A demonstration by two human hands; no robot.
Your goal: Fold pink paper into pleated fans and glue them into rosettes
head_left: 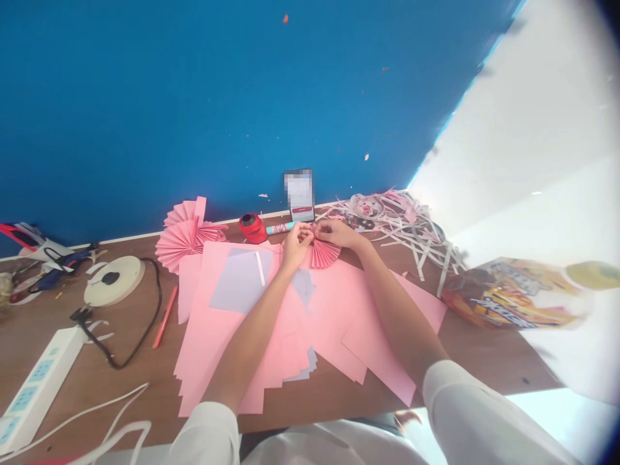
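A small pink pleated paper fan sits at the far edge of the paper pile, its pleats spreading downward. My left hand and my right hand meet at its top, with the fingers of both pinching the gathered pleats. Just beyond the left hand lie a blue-capped glue stick and a red roll of tape. Both forearms rest over loose pink paper sheets, which partly hide the sheets. Some of the fan's top is hidden by my fingers.
Larger pink paper fans stand against a blue wall on the wooden table. Around them are shredded paper strips, a snack bag, a red pen, a corded round device and a white power strip.
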